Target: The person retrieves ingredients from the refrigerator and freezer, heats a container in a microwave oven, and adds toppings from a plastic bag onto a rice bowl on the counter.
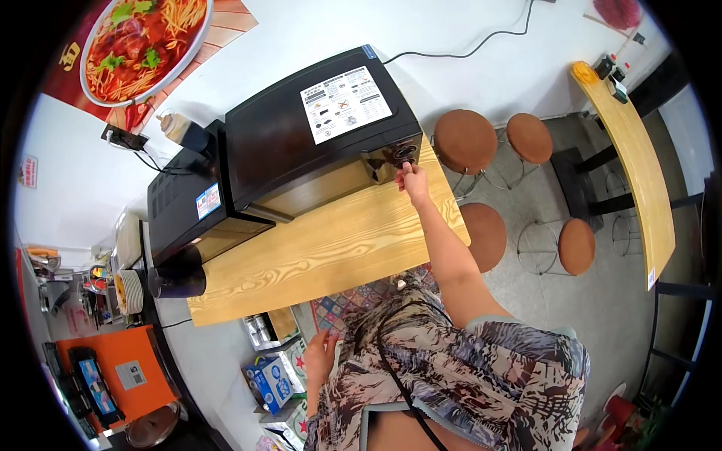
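A person in a patterned shirt extends the right hand [413, 182] to the control panel of a black microwave [263, 128], its fingertips drawn in at the lower edge of a knob [404, 152]; whether they pinch it cannot be told. The left hand [321, 355] hangs low beside the shirt [459, 353], its fingers loosely bent, and its exact grip cannot be made out. The microwave stands on a wooden table [323, 259], a printed sheet [346, 104] on its top and its door shut. Just beside it sits a second black appliance [177, 203], with a bottle [185, 132] of dark liquid on top. Brown stools [465, 140] stand past the table's far end, while a blue box [272, 383] lies below, near the left hand. A noodle poster [143, 49] hangs on the wall.
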A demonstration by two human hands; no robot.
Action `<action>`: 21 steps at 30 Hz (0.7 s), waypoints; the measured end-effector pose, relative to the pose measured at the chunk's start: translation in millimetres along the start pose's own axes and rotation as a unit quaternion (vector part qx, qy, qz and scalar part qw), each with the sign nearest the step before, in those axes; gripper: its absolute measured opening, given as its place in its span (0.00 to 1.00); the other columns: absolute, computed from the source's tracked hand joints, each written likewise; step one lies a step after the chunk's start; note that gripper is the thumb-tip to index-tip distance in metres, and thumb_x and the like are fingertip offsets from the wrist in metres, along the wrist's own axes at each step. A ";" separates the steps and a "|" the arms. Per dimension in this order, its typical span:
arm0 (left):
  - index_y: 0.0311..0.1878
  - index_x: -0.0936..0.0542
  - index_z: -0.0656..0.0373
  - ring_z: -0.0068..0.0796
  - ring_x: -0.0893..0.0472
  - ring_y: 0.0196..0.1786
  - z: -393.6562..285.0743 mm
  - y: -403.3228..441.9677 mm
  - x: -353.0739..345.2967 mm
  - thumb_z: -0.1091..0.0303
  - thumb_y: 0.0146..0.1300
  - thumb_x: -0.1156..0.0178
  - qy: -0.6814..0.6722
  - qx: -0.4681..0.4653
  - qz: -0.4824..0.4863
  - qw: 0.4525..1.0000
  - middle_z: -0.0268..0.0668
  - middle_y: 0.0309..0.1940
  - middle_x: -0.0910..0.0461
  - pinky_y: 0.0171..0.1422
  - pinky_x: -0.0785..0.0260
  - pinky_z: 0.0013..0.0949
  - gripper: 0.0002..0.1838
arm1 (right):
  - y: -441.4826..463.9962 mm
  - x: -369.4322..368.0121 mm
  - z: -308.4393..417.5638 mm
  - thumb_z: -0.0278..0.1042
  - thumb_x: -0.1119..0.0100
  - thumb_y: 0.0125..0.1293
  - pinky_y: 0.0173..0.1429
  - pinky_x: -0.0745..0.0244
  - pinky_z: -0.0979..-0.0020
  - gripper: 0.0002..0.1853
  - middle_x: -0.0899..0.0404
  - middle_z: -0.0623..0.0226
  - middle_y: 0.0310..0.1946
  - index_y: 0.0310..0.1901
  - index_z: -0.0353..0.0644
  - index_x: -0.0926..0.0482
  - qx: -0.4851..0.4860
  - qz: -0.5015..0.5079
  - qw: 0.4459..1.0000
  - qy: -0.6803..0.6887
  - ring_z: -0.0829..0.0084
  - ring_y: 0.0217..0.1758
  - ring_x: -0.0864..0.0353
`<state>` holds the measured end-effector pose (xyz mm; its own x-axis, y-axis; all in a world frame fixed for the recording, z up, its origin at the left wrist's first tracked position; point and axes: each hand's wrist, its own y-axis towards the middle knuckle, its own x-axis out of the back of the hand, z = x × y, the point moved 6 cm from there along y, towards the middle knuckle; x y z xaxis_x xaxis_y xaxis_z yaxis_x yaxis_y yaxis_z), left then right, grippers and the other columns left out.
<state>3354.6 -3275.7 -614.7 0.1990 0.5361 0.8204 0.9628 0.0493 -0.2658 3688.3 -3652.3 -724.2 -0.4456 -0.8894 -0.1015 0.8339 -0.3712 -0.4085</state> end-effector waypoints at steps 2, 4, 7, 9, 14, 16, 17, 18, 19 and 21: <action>0.48 0.18 0.62 0.45 0.15 0.40 1.2 0.6 -3.3 0.60 0.65 0.36 -0.021 0.009 0.009 1.000 0.47 0.39 0.16 0.42 0.25 0.41 0.15 | 0.2 -0.2 -1.3 0.41 0.54 0.77 0.23 0.30 0.71 0.19 0.23 0.64 0.19 0.32 0.35 0.25 -0.007 -0.005 1.000 -0.003 0.75 0.18 0.28; 0.48 0.18 0.62 0.45 0.15 0.40 -0.7 -0.6 -2.9 0.60 0.65 0.36 -0.022 0.011 0.002 1.000 0.47 0.39 0.16 0.42 0.25 0.41 0.15 | 1.1 -2.2 -2.1 0.41 0.54 0.77 0.23 0.30 0.71 0.19 0.23 0.64 0.19 0.33 0.35 0.25 -0.003 -0.004 1.000 -0.011 0.76 0.19 0.27; 0.48 0.18 0.61 0.46 0.15 0.40 -4.2 -2.7 -0.4 0.60 0.65 0.36 -0.022 0.019 -0.001 1.000 0.47 0.39 0.16 0.42 0.25 0.41 0.16 | 2.1 -0.9 -2.1 0.41 0.54 0.77 0.24 0.29 0.71 0.18 0.23 0.63 0.20 0.34 0.35 0.25 0.003 -0.003 1.000 -0.029 0.76 0.19 0.27; 0.49 0.18 0.61 0.46 0.15 0.40 -6.4 -5.1 1.2 0.60 0.65 0.36 -0.021 0.026 0.001 0.999 0.47 0.39 0.16 0.42 0.25 0.41 0.16 | 1.1 2.5 -0.3 0.41 0.53 0.76 0.24 0.29 0.72 0.17 0.22 0.63 0.20 0.35 0.35 0.24 0.004 0.000 0.999 -0.039 0.76 0.19 0.26; 0.51 0.19 0.61 0.46 0.16 0.42 8.6 -14.1 -4.4 0.59 0.66 0.37 -0.032 0.048 0.007 0.998 0.47 0.41 0.16 0.44 0.25 0.42 0.17 | 0.7 3.9 2.1 0.40 0.48 0.73 0.25 0.27 0.71 0.15 0.23 0.63 0.20 0.36 0.35 0.24 0.022 0.026 0.998 -0.052 0.74 0.20 0.26; 0.51 0.19 0.60 0.47 0.16 0.42 16.2 -15.2 -13.6 0.58 0.65 0.37 -0.045 0.052 0.019 0.997 0.48 0.42 0.16 0.44 0.25 0.43 0.18 | 8.1 6.6 -8.3 0.40 0.46 0.71 0.25 0.32 0.72 0.14 0.25 0.67 0.20 0.33 0.38 0.25 0.044 0.019 0.997 -0.065 0.75 0.21 0.27; 0.51 0.19 0.59 0.47 0.16 0.43 19.6 -18.5 -11.5 0.58 0.65 0.37 -0.056 0.063 0.022 0.996 0.48 0.42 0.16 0.45 0.25 0.44 0.18 | 13.2 8.8 -8.0 0.46 0.49 0.71 0.24 0.36 0.72 0.17 0.29 0.71 0.18 0.31 0.42 0.25 0.071 0.026 0.976 -0.204 0.76 0.20 0.31; 0.51 0.18 0.57 0.49 0.17 0.43 13.2 -24.5 -6.4 0.57 0.64 0.36 -0.021 0.039 -0.009 0.999 0.48 0.42 0.17 0.46 0.25 0.45 0.17 | 16.5 9.9 -11.1 0.46 0.47 0.70 0.23 0.36 0.72 0.16 0.29 0.71 0.18 0.32 0.41 0.25 0.090 0.040 0.965 -0.244 0.77 0.19 0.31; 0.51 0.19 0.56 0.50 0.17 0.43 14.0 -25.3 -5.7 0.55 0.64 0.37 -0.044 0.038 -0.019 0.998 0.48 0.40 0.17 0.47 0.25 0.46 0.17 | 17.3 14.6 -17.0 0.47 0.45 0.69 0.22 0.36 0.72 0.16 0.29 0.71 0.18 0.33 0.41 0.25 0.082 0.054 0.972 -0.214 0.77 0.19 0.31; 0.51 0.20 0.55 0.48 0.17 0.46 16.7 -28.3 -9.7 0.51 0.66 0.41 0.040 0.049 0.014 0.998 0.45 0.41 0.17 0.48 0.25 0.47 0.19 | 24.3 25.9 -26.9 0.47 0.42 0.68 0.19 0.37 0.72 0.16 0.29 0.71 0.17 0.34 0.41 0.26 0.036 0.075 0.989 -0.123 0.77 0.17 0.32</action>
<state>3322.3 -3268.3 -623.6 0.2428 0.4699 0.8487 0.9351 0.1195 -0.3337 3688.3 -3677.2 -761.2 -0.2290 -0.9708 0.0710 0.9099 -0.2394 -0.3389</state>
